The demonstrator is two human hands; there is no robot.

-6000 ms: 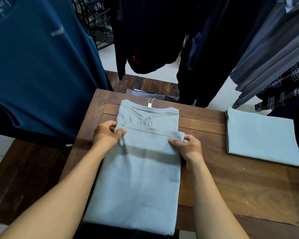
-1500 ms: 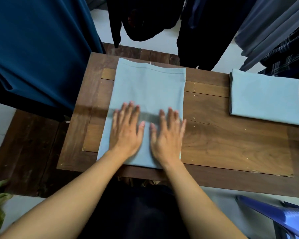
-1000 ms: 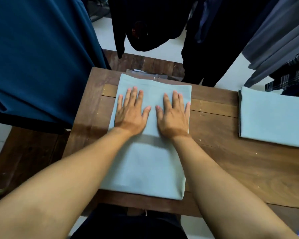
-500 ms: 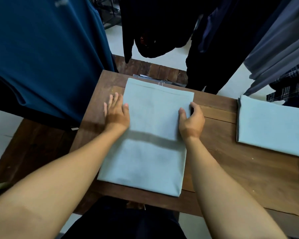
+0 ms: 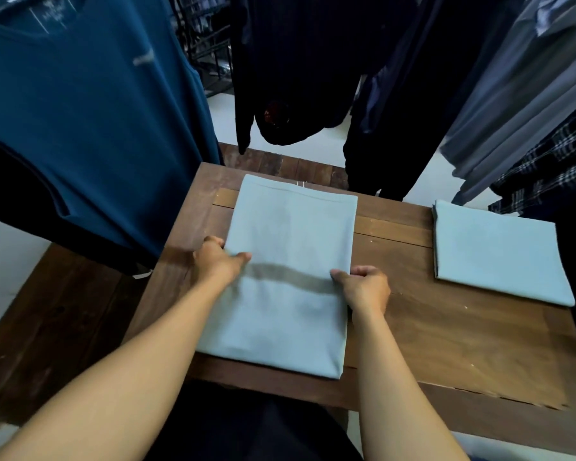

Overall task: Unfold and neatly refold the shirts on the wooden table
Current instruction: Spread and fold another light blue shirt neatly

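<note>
Hanging clothes (image 5: 313, 61), a teal shirt (image 5: 80, 128) at upper left, crowd over the wooden table (image 5: 446, 344), where the left hand (image 5: 217, 262) and right hand (image 5: 366, 289) pinch opposite edges of the centre folded pale-blue shirt (image 5: 293, 227), a second folded shirt (image 5: 496, 254) lying at right.

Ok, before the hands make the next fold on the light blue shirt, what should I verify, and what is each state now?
1. Left hand pinches the left edge of the light blue shirt: ok.
2. Right hand pinches the right edge: ok.
3. Shirt surface flat, no wrinkles: ok.
4. Shirt wholly on the wooden table: ok.
5. Second folded shirt lies apart from it: ok.
6. Hidden layers beneath aligned: cannot tell.
</note>
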